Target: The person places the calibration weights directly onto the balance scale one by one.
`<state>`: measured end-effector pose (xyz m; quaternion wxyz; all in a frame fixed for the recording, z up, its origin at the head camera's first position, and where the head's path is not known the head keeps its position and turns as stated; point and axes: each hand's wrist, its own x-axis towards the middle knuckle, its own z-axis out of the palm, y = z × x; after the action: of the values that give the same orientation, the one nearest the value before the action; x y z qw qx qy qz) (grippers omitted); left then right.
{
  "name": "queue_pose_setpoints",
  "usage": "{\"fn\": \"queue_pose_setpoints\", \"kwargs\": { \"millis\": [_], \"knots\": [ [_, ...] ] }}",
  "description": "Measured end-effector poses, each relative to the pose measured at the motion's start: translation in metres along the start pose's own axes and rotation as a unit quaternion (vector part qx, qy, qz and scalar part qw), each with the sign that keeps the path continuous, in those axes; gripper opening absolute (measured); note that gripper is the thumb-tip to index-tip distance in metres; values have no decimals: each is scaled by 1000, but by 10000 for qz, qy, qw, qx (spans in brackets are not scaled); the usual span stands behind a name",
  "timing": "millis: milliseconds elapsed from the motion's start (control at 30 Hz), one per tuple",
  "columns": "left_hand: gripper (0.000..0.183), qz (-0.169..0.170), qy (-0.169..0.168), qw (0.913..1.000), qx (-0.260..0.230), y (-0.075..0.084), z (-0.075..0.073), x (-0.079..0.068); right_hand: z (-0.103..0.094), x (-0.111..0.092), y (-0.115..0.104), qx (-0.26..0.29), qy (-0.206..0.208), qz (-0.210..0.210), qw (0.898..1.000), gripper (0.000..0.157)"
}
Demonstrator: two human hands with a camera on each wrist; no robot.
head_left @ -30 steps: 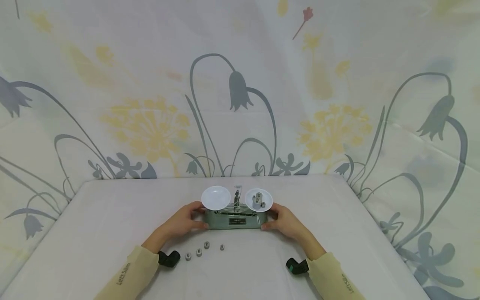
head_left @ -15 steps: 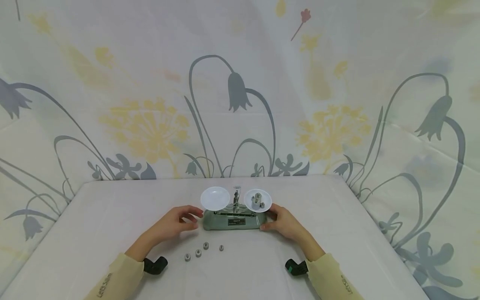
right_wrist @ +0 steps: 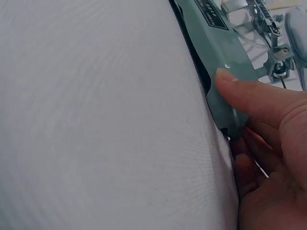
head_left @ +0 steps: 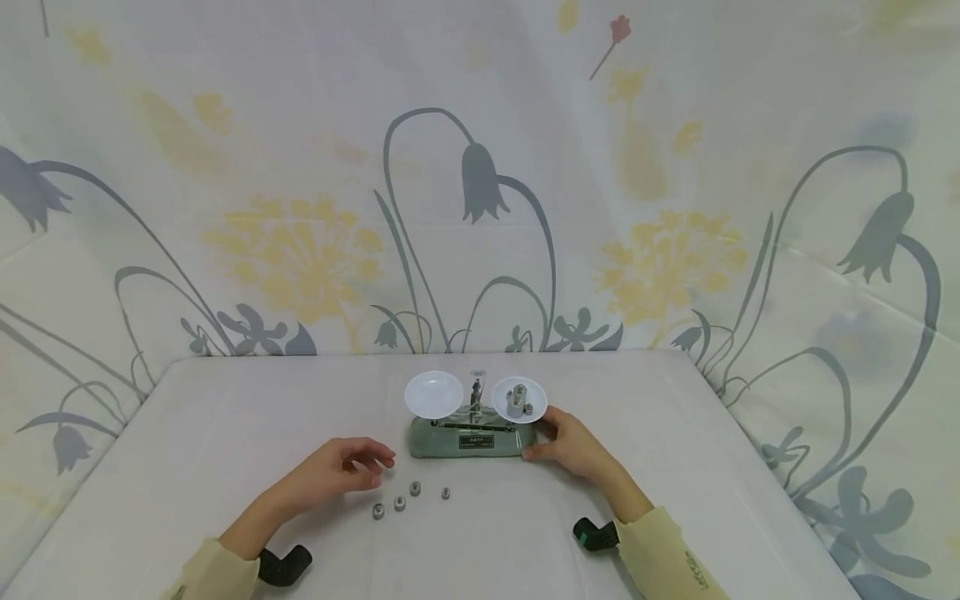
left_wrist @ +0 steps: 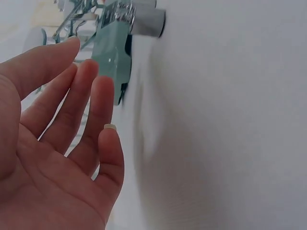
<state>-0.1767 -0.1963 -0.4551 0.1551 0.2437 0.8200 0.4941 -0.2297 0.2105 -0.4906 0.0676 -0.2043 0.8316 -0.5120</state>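
A green balance scale (head_left: 476, 442) stands at the middle of the table. Its left pan (head_left: 433, 395) is bare white; the right pan (head_left: 501, 414) carries several metal weights (head_left: 516, 402). My right hand (head_left: 573, 450) grips the right end of the base, its thumb (right_wrist: 249, 91) on the front face and the other fingers round the end. My left hand (head_left: 333, 475) is off the scale, in front and left of it, near the loose weights. Its fingers (left_wrist: 101, 103) are loosely bent and hold nothing.
Several small metal weights (head_left: 400, 503) stand loose on the white-covered table (head_left: 480, 550) in front of the scale. Behind the table hangs a flower-patterned cloth (head_left: 322, 167). Each wrist bears a black camera mount, the right one (head_left: 595, 534) lying low by the sleeve.
My left hand has let go of the scale's left end and drawn back left and toward me. My right hand keeps its grip, and the scale has stayed in place.
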Motion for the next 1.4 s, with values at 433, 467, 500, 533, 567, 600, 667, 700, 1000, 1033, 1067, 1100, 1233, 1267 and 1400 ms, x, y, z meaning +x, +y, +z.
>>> {"fn": "queue_pose_setpoints", "kwargs": {
  "millis": [433, 467, 500, 533, 567, 600, 667, 700, 1000, 1033, 1067, 1100, 1233, 1267, 1400],
  "knots": [
    [26, 141, -349, 9993, 27, -5, 11, -10, 1, -2, -6, 42, 22, 66, 10000, 72],
    [24, 153, -376, 9992, -14, -6, 11, -11, 2, -3, -8, 32, 30, 58, 10000, 71],
    [23, 164, -406, 9990, -79, -6, 11, -11, 2, -3, -11, 35, 29, 39, 10000, 71],
    [22, 170, -434, 9988, -142, -6, 12, -12, 2, -5, -16, 48, 29, 17, 10000, 70],
    [20, 175, -459, 9986, -208, -7, 12, -12, 2, -6, -20, 65, 26, 5, 10000, 70],
    [19, 185, -483, 9983, -261, -7, 12, -12, 1, -7, -25, 82, 17, 0, 10000, 69],
    [17, 191, -517, 9980, -311, -7, 12, -12, 0, -9, -35, 113, -28, -15, 9999, 68],
    [16, 189, -525, 9979, -313, -7, 12, -12, -1, -11, -38, 131, -47, -27, 9999, 67],
    [16, 193, -655, 9977, 55, -8, 14, -16, 0, -12, -42, 119, -2, 4, 9999, 67],
    [16, 196, -660, 9976, 119, -8, 14, -16, 1, -12, -39, 120, 19, 30, 9999, 67],
    [17, 213, -671, 9974, 157, -8, 14, -16, 1, -10, -34, 92, 40, 31, 9999, 68],
    [17, 245, -681, 9972, 194, -8, 14, -17, 2, -9, -30, 75, 60, 37, 9999, 68],
    [17, 252, -670, 9970, 283, -7, 15, -18, 4, -4, -11, -19, 72, 107, 9999, 71],
    [16, 263, -659, 9970, 306, -6, 15, -18, 3, -3, -9, -15, 56, 120, 9999, 72],
    [14, 283, -596, 9970, 412, -5, 15, -18, 1, -3, -4, 50, 16, 110, 9999, 74]
  ]
}}
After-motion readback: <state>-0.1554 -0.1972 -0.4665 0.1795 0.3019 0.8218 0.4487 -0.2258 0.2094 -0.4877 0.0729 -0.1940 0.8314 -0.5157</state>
